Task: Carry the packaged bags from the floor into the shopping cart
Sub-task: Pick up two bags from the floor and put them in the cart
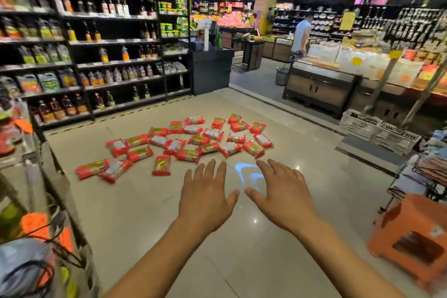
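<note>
The left hand (205, 197) and right hand (281, 197) are held out palms down, fingers spread, nothing gripped. The red plastic packaged bags (188, 140) are scattered on the beige tiled floor (135, 201) ahead, mostly to the left; the nearest pack (161, 165) lies ahead-left of the left hand, long axis pointing away, so that hand is judged nearer. White labels are seen on the packs, text not legible; the grey-framed shopping cart (63, 196) is blurred at far left.
</note>
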The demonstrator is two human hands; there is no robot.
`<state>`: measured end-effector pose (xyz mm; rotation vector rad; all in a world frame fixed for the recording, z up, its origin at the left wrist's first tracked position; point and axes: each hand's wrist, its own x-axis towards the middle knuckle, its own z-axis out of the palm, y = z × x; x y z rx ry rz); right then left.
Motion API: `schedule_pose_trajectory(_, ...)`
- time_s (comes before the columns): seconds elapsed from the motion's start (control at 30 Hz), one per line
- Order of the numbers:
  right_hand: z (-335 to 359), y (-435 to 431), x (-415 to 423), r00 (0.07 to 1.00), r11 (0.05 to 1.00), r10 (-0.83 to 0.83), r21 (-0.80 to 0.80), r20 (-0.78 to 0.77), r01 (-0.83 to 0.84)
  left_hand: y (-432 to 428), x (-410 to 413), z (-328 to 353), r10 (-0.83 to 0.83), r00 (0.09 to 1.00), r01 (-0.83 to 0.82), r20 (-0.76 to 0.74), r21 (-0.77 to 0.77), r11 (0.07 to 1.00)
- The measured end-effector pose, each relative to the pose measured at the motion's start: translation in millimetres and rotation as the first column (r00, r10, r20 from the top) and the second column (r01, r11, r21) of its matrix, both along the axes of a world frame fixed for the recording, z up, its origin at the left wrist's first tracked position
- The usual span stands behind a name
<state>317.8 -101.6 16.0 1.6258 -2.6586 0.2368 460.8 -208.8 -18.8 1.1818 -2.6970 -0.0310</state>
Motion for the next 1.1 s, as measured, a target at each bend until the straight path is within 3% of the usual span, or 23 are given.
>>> schedule_pose_trajectory(0.37,-25,-97,-65,0.999,0.999,0.042,0.033,0.019,-0.043,-96,-53,-13,0.041,0.999,-0.041,0.014,0.028,0.999)
schedule_pose_trajectory(1.1,-33,-358,-358,0.991,0.998,-0.018,-0.058,0.133,0.026,-361,-338,3,0.010,0.991,-0.005,0.132,-0.036,0.999)
